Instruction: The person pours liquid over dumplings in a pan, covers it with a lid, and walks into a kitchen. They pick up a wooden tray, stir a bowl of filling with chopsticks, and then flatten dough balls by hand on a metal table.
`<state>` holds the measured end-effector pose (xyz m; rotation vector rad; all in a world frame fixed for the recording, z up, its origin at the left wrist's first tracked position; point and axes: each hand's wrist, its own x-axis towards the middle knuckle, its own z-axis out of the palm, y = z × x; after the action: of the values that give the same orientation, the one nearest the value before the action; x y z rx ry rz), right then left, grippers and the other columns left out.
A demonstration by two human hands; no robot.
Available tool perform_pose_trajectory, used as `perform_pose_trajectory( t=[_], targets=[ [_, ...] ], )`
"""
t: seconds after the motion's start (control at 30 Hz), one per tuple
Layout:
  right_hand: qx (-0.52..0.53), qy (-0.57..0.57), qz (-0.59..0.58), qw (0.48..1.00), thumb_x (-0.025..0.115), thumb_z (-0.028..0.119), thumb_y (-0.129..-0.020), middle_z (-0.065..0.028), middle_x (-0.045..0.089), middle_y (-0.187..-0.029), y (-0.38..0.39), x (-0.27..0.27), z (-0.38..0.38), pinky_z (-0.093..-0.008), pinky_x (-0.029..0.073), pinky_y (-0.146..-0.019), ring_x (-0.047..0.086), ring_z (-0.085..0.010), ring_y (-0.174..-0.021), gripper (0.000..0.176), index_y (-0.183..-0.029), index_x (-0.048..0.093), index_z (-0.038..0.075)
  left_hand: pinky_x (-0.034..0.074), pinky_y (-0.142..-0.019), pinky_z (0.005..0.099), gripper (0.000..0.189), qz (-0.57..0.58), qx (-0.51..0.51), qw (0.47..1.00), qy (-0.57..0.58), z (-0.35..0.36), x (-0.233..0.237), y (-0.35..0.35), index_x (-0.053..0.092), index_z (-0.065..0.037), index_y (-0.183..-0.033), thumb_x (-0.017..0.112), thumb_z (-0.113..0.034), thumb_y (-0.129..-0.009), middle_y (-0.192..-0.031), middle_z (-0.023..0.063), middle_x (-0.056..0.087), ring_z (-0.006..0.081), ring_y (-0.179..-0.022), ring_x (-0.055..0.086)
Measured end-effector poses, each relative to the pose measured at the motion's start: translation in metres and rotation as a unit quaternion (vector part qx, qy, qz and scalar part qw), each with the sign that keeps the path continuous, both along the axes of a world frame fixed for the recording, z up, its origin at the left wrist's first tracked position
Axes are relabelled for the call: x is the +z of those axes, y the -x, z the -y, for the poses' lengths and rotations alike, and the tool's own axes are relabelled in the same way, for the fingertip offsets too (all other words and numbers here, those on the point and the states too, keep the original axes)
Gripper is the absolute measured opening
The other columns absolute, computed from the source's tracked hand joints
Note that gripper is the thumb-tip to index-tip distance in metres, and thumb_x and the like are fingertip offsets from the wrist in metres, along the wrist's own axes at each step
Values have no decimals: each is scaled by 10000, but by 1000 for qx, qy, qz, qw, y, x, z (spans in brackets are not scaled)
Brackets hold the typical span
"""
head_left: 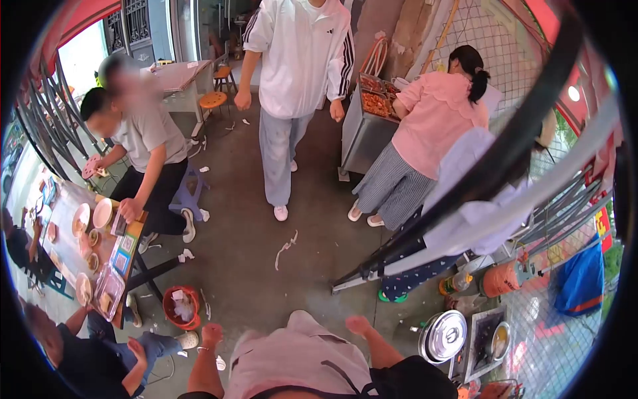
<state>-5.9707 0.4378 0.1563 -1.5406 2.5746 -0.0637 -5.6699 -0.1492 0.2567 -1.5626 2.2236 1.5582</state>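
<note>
Several bowls (81, 219) sit on the left bench (64, 247). Rightward, a red basket (193, 323) of crumpled white plastic (183, 306) stands near the left hand (211, 334), its grip narrow. The right hand (359, 324) has a narrow grip too; farther right is a lidded pot (445, 337).

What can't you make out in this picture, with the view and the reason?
- Head view: whether your left hand or right hand holds anything; too small.
- Head view: what's under the steel lid; the lid hides it.
- Head view: the walking person's face; top edge cuts it off.
- Head view: wording on the blue card; too small.
</note>
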Motion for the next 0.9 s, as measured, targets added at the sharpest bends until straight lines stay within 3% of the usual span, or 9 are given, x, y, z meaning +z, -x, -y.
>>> perform_pose_trajectory(
  t=[0.07,0.13,0.23,0.47,0.53,0.57,0.63,0.67,0.9],
  targets=[
    [-361,142,388,836,664,237,-885,-10,685,-835,44,83,83,-280,526,-673,629,-110,-743,228,-1048,699,81,528,-481,322,192,4,74,996,-43,9,23,21,700,-86,-689,581,-159,-821,-565,50,635,146,-526,658],
    [-373,203,442,790,663,208,-883,-18,700,-873,87,131,149,-286,531,-700,641,-107,-777,236,-1071,698,69,539,-480,324,166,52,16,997,-56,36,28,50,675,-70,-730,581,-148,-842,-606,55,628,159,-545,652],
    [-370,228,435,789,661,202,-880,-30,709,-870,144,121,221,-292,533,-699,647,-123,-760,232,-1048,701,48,547,-473,328,143,129,-101,983,-82,99,-5,82,637,-40,-782,572,-131,-872,-654,71,610,188,-547,630],
    [-342,60,335,876,655,211,-862,-68,711,-874,232,63,263,-322,547,-716,679,-144,-807,218,-1002,705,51,529,-474,309,139,4,119,978,-170,235,16,263,645,-64,-837,579,-169,-901,-666,35,597,152,-550,608],
    [-39,108,158,981,679,170,-849,-79,672,-770,245,-7,216,-322,513,-551,650,-163,-619,157,-941,691,44,516,-470,309,133,6,93,977,-191,288,24,320,644,-72,-889,587,-190,-915,-718,31,609,147,-591,619],
    [-210,74,316,922,670,138,-843,-75,667,-762,251,46,239,-320,502,-532,636,-166,-606,116,-916,682,48,512,-471,311,134,-1,75,982,-174,311,33,350,652,-69,-873,588,-181,-909,-699,33,611,146,-588,622],
    [-590,148,575,547,652,73,-831,-65,657,-748,261,131,292,-315,480,-494,610,-170,-579,40,-866,662,56,509,-480,308,137,-20,14,992,-126,360,42,415,665,-61,-834,592,-162,-893,-662,38,618,144,-588,629],
    [-649,169,576,467,643,40,-825,-61,652,-740,263,167,320,-313,469,-475,596,-172,-565,27,-841,652,60,511,-487,303,140,-25,-31,995,-94,382,41,446,670,-58,-812,594,-151,-882,-643,40,622,142,-590,634],
    [-753,216,474,403,620,33,-870,-75,636,-719,300,230,439,-286,453,-444,589,-151,-545,38,-876,655,48,522,-552,266,124,-74,-135,982,-113,455,73,689,679,-41,-929,630,-136,-866,-732,39,659,117,-640,646]
  ],
)
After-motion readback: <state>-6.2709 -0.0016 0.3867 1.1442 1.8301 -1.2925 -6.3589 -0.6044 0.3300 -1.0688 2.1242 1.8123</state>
